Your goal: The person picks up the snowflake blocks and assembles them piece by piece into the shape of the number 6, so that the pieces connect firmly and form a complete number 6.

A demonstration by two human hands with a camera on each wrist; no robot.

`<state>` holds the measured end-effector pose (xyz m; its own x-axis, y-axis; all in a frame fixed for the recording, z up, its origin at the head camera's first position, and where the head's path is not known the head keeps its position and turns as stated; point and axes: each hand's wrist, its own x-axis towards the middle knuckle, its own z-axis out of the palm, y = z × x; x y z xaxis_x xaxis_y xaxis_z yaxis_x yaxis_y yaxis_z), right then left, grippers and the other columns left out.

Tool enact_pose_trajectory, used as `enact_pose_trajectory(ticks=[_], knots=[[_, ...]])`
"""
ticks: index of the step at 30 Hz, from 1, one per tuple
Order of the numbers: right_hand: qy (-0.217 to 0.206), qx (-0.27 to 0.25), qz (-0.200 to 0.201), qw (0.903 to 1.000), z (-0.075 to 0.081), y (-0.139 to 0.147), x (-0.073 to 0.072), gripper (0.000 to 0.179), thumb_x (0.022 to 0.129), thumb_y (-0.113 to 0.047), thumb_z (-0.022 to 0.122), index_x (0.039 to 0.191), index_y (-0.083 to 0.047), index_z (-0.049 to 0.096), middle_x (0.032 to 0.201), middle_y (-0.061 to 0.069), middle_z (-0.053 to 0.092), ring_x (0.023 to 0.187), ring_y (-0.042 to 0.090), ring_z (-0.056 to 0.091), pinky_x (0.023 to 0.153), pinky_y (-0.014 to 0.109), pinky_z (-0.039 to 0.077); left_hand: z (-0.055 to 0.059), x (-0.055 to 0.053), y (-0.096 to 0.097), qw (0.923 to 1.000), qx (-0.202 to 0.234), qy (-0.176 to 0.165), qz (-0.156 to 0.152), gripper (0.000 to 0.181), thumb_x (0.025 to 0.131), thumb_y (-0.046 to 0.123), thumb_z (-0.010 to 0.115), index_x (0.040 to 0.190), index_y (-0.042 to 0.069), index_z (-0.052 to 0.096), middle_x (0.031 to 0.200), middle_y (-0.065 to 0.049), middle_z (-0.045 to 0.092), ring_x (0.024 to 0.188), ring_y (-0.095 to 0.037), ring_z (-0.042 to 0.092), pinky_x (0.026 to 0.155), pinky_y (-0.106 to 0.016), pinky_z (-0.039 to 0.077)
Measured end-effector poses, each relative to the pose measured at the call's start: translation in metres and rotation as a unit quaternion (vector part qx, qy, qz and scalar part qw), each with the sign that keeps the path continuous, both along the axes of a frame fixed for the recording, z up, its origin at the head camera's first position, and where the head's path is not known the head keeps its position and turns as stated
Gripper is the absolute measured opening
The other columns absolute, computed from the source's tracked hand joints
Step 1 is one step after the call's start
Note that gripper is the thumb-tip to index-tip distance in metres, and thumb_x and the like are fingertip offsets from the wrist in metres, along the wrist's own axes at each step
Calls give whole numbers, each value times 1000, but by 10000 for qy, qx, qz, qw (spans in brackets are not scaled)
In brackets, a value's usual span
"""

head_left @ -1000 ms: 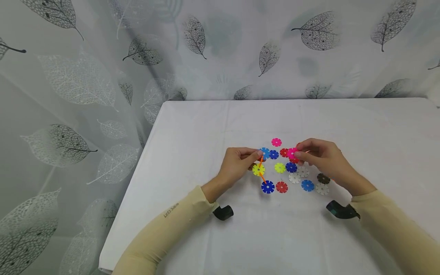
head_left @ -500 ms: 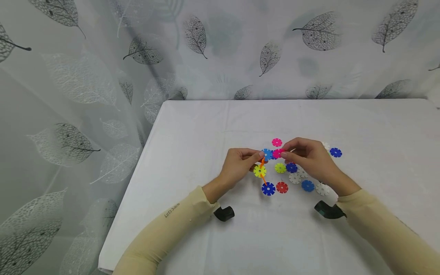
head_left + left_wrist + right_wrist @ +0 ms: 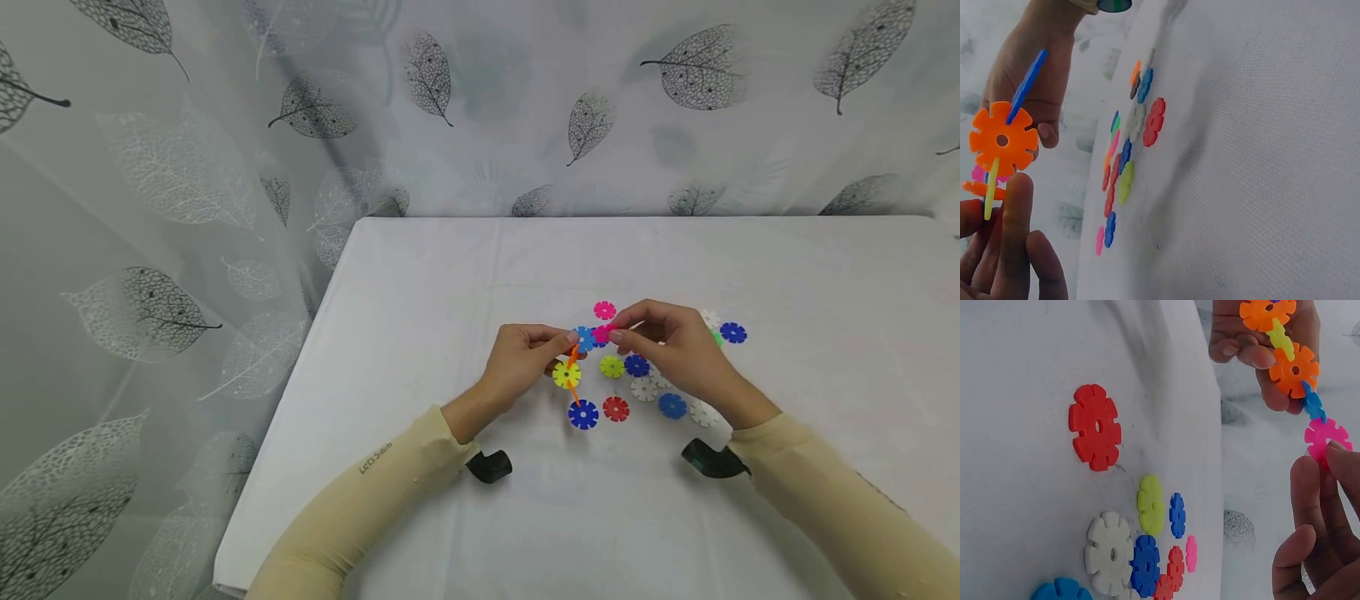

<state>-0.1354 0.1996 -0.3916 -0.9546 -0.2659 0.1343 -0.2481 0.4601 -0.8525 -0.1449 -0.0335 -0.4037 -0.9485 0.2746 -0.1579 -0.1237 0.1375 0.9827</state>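
Note:
My left hand (image 3: pixel 521 354) pinches a chain of notched plastic discs near its light blue disc (image 3: pixel 584 339). Below that hang an orange disc (image 3: pixel 1294 370), a yellow disc (image 3: pixel 566 375), another orange disc (image 3: pixel 985 144) and a dark blue disc (image 3: pixel 583 414), slotted together at angles. My right hand (image 3: pixel 663 337) pinches a pink disc (image 3: pixel 1322 440) between thumb and fingers. In the right wrist view, the pink disc's edge meets the light blue disc's edge at the chain's upper end. Both hands are raised over the table.
Loose notched discs lie on the white-covered table (image 3: pixel 420 283) beneath the hands: a red disc (image 3: pixel 1095 427), a lime disc (image 3: pixel 1150 504), a white disc (image 3: pixel 1110 553), a pink disc (image 3: pixel 604 310) and several others. A leaf-patterned curtain (image 3: pixel 510 108) hangs behind and at left.
My right hand has moved left with the pink disc, from over the loose discs up to the light blue disc. The pink disc has turned more edge-on. My left hand has hardly moved.

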Motion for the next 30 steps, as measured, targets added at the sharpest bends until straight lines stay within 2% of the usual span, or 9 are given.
enact_pose_trajectory(ticks=[8,12,17,22,27,30], knots=[[486,340,-238,9980,-2,-2,4,14,96,-20,73,108,-14,71,94,-1,72,78,27,68,63,22,54,-1,0,2,10000,8,30,21,24,97,24,72,101,0,77,91,-6,76,69,-16,65,65,-23,55],[996,429,-352,9935,-5,-4,5,14,93,-15,75,107,-15,73,91,-4,72,73,20,62,58,22,49,0,1,3,10000,-10,-28,36,24,98,24,70,101,1,77,90,-5,76,70,-16,66,65,-23,54],[1706,441,-512,9830,-12,-6,6,19,87,-5,80,104,-14,75,83,-7,71,68,9,55,55,22,45,3,4,4,9999,-42,-43,97,23,98,24,70,101,3,77,88,-2,77,75,-15,69,66,-23,54],[2207,304,-441,9739,-15,-7,7,24,81,4,82,99,-10,76,85,-5,72,67,5,57,59,18,46,5,6,5,9999,-76,-17,108,23,98,25,70,102,3,77,86,-2,77,76,-15,70,67,-23,54],[2372,142,-327,9708,-16,-7,7,27,78,9,82,97,-9,77,89,-3,74,74,3,61,64,16,47,5,7,4,9999,-75,-90,60,25,98,25,70,103,2,77,87,-3,77,78,-15,71,69,-24,55],[2314,-29,-210,9726,-17,-5,8,29,78,12,81,98,-8,78,90,-2,74,76,3,64,65,15,49,4,7,5,9999,50,-152,14,24,98,24,70,103,1,77,87,-4,77,84,-21,73,70,-23,56]])
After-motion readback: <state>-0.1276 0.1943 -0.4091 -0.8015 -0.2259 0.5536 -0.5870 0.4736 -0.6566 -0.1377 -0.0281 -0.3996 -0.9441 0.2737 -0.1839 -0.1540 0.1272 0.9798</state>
